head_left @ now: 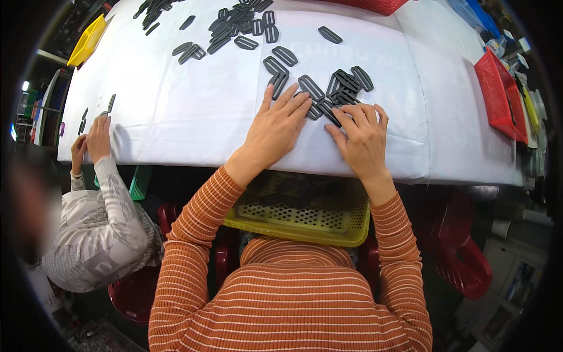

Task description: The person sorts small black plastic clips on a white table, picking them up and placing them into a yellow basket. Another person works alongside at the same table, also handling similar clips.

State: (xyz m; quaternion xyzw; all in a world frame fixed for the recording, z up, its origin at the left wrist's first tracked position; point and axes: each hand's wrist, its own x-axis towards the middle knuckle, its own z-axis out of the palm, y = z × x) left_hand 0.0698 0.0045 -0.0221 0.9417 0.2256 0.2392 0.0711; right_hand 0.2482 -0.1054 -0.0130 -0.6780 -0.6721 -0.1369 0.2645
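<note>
Black plastic strap sliders lie in a loose cluster on the white-covered table in front of me. My left hand (278, 121) rests at the cluster's left side, palm down, fingers stretched out; its fingertips touch a few pieces, including an upright-lying slider (280, 86). Over the near right side, my right hand (363, 136) is bent with fingers apart. Its thumb and index fingertips are at a slider (329, 112), and the other fingers reach the overlapping pieces (345, 85). What lies beneath the fingertips is partly hidden.
A yellow perforated basket (299, 230) with dark pieces sits at my lap under the table edge. A larger slider pile (234, 23) lies farther back. Red baskets stand at the right (498, 97) and back. Left, a co-worker's hands (94, 142) handle similar pieces near a yellow tray (87, 41).
</note>
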